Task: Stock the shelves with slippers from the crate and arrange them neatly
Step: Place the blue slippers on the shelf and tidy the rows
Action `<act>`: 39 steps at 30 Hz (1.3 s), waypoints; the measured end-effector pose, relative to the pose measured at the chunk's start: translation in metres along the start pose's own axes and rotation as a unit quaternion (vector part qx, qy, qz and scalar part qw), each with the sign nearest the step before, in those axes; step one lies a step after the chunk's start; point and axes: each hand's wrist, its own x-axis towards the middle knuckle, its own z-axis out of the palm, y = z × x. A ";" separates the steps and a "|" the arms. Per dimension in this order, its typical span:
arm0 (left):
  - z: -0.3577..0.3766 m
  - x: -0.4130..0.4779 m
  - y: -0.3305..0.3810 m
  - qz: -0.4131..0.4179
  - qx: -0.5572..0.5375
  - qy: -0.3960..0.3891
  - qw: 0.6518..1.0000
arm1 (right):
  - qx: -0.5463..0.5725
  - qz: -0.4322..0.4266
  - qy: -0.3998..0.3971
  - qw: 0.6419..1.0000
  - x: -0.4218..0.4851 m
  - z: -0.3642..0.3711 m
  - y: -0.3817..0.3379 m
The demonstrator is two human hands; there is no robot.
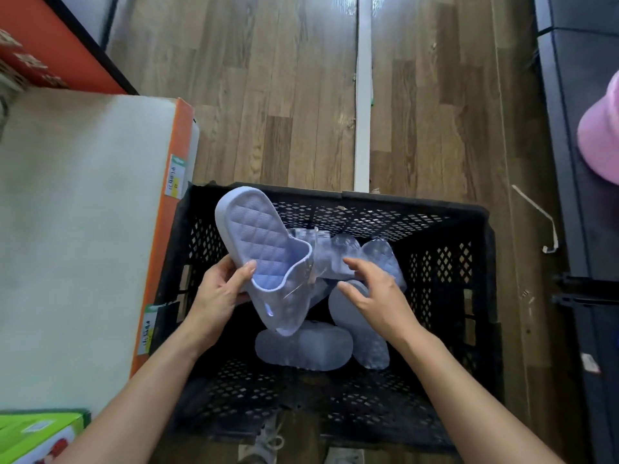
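Observation:
A black plastic crate (482, 296) stands on the floor below me. My left hand (217, 293) grips a pale lilac quilted slipper (258, 242) by its strap end, lifted over the crate's left side with the footbed facing me. Its mate (335, 256), wrapped in clear plastic, hangs joined to it. My right hand (375, 289) has its fingers spread and touches that wrapped slipper. Another wrapped pair (304, 346) lies on the crate bottom. A pale empty shelf top (77, 229) with an orange edge is at the left.
Wooden floor (284, 95) stretches ahead, with a white strip (363, 112) running down it. A dark shelf unit (576, 162) lines the right side, with a pink object (603, 135) on it. Green boxes (37, 437) sit at the bottom left. My shoes (268, 443) show below the crate.

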 end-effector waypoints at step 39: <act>0.023 -0.055 0.021 -0.159 0.300 -0.259 0.904 | 0.232 0.117 -0.092 0.961 -0.105 -0.034 -0.013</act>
